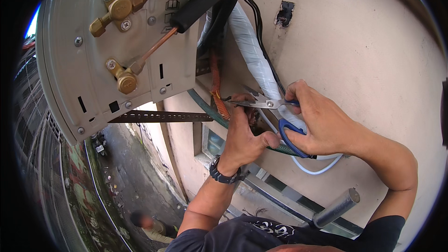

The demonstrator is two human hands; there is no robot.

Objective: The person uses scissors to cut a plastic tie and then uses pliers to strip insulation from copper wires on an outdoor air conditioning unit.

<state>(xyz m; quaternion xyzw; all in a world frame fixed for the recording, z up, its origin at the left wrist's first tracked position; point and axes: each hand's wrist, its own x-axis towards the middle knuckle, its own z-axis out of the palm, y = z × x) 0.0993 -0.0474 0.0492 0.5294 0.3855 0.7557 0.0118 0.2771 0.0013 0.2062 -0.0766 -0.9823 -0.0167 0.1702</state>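
My right hand (pixel 315 126) grips blue-handled scissors (pixel 291 138), whose steel blades point left, across thin wires at the orange corrugated conduit (pixel 215 81). My left hand (pixel 245 137), with a black watch on its wrist, is closed around something at the wires just under the blade tips; what exactly it holds is hard to make out. A green braided hose (pixel 203 103) runs behind my left hand. A white-wrapped pipe bundle (pixel 249 51) and a thin light-blue tube (pixel 308 170) pass behind both hands.
An outdoor air-conditioner unit (pixel 65 79) with brass valves fills the upper left, resting on a slotted bracket (pixel 158 116). The beige wall (pixel 373 46) has a small dark hole and a metal post (pixel 336 207). Far below are an alley (pixel 130 168), a motorbike and another person (pixel 154 228).
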